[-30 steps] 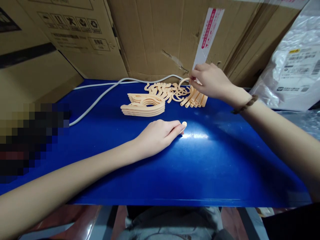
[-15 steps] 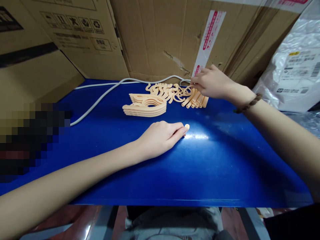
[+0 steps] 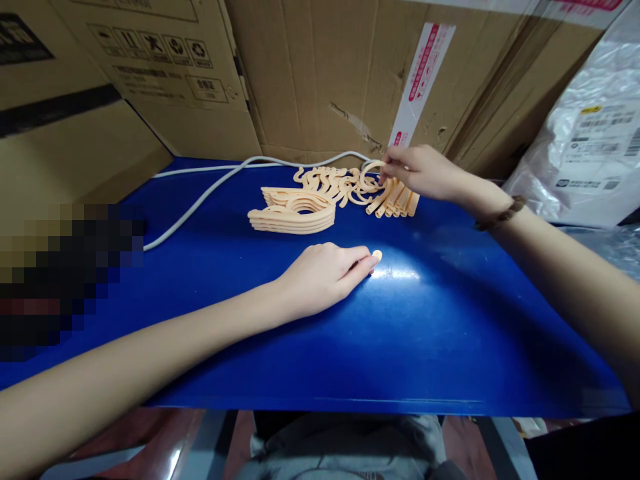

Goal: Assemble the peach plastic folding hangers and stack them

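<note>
My left hand (image 3: 325,277) rests low over the table, thumb and fingers pinched on a small peach plastic piece (image 3: 377,256). Only its rounded, brightly lit end shows; the fingers hide the rest. Farther back on the right, my right hand (image 3: 420,170) pinches a curved peach plastic piece (image 3: 367,175), which arcs out left of the fingertips. Below these fingers lies a bundle of peach tubes (image 3: 395,200). Beside the tubes is a pile of S-shaped peach hooks (image 3: 325,179). A stack of peach hanger arms (image 3: 295,220) sits left of centre.
A grey-white cable (image 3: 200,200) runs along the back of the blue table (image 3: 320,373). Cardboard boxes (image 3: 310,73) stand behind and to the left. At the right is a plastic-wrapped package (image 3: 585,147) with a label. A blurred-out dark object (image 3: 50,293) is at the left.
My right hand has lowered slightly, and the curved piece now stands out more clearly from its fingertips. My left hand keeps its pinch in nearly the same place.
</note>
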`<control>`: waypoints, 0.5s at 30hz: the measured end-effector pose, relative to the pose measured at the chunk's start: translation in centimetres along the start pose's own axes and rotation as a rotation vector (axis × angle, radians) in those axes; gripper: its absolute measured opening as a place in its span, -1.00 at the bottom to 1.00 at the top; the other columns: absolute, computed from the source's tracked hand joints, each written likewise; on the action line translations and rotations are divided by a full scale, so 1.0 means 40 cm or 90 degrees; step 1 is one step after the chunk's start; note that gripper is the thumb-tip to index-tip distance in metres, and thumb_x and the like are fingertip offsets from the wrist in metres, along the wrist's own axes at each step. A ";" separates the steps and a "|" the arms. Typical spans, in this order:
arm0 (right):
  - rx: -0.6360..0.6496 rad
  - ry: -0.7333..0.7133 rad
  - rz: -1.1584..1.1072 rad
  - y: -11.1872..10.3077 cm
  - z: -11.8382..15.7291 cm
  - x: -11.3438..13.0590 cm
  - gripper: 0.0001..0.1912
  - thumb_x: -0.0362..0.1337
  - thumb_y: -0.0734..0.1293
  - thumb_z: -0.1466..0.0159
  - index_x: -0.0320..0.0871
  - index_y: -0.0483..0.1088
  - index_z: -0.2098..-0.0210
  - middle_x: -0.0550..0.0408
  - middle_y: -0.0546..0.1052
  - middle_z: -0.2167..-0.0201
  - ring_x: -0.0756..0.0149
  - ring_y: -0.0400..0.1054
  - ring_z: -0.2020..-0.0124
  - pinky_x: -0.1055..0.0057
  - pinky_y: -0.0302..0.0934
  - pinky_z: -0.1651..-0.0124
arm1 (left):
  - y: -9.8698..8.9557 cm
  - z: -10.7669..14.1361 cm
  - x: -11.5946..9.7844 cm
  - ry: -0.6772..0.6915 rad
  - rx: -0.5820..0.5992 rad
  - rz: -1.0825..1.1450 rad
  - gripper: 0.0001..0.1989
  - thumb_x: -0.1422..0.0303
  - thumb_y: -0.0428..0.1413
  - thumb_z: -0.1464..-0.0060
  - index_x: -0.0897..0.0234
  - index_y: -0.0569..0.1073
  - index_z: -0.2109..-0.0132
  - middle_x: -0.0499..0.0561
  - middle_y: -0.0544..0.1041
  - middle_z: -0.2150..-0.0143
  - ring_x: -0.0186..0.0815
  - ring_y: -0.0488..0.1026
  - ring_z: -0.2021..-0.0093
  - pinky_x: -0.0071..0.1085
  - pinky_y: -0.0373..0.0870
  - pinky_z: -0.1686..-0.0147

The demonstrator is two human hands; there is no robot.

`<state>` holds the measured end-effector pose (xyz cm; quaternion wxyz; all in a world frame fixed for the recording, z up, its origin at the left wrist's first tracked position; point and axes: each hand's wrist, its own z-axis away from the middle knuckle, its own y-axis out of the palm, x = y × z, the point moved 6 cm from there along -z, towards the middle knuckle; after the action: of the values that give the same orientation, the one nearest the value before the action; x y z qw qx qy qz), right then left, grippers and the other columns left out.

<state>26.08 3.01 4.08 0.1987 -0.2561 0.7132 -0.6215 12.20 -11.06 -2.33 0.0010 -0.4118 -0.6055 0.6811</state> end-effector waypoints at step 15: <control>0.061 -0.024 0.028 0.045 0.014 0.008 -0.76 -0.19 0.08 -0.33 -0.10 0.34 0.23 -0.10 0.54 0.28 0.09 0.40 0.28 0.25 0.17 0.27 | 0.001 0.000 -0.001 0.003 0.002 -0.002 -0.53 0.11 -0.20 -0.39 0.20 0.54 0.20 -0.07 0.50 0.47 -0.29 0.45 0.43 -0.41 0.11 0.41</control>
<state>25.93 2.54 2.23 0.2374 -0.2422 0.6841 -0.6458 12.26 -11.09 -2.35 0.0042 -0.4123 -0.6050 0.6812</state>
